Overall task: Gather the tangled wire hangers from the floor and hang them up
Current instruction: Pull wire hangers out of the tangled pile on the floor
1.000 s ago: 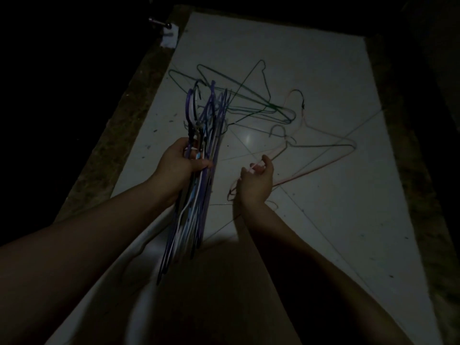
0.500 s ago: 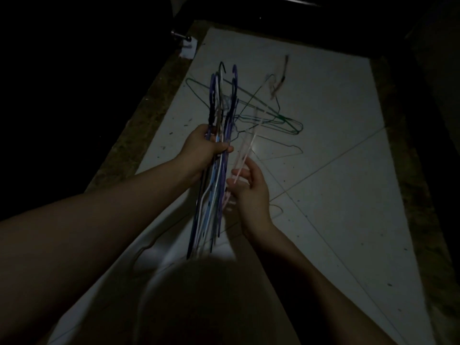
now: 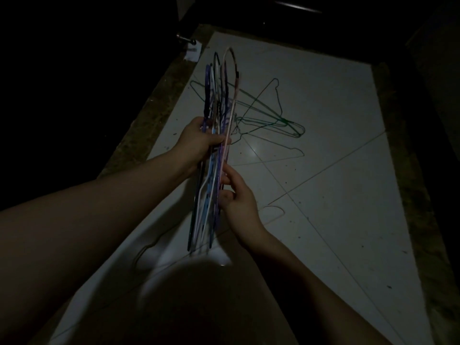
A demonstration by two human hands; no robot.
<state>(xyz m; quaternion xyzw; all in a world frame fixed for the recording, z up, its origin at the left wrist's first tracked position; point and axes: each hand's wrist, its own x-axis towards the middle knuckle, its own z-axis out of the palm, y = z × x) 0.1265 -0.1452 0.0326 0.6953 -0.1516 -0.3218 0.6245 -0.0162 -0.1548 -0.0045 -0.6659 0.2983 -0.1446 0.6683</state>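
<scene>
My left hand [image 3: 199, 143] grips a bundle of wire hangers [image 3: 216, 155] near their necks, hooks pointing away from me; the wires are purple, blue, white and dark. A pink hanger [image 3: 230, 95] lies against the right side of the bundle. My right hand [image 3: 236, 197] pinches the bundle lower down from the right. Green wire hangers [image 3: 271, 115] lie tangled on the white tiled floor [image 3: 336, 195] beyond my hands. A pale hanger [image 3: 281, 150] lies just in front of them, and another hook [image 3: 273, 211] shows beside my right wrist.
A speckled brown border [image 3: 149, 113] edges the white tiles on the left and right. A small white object [image 3: 193, 52] with a metal piece sits at the far left corner. Everything past the tiles is dark. A dark rounded shape [image 3: 206, 295] fills the bottom centre.
My right hand picked the pink hanger off the floor and brought it against the bundle. My left hand lifted the bundle a little higher.
</scene>
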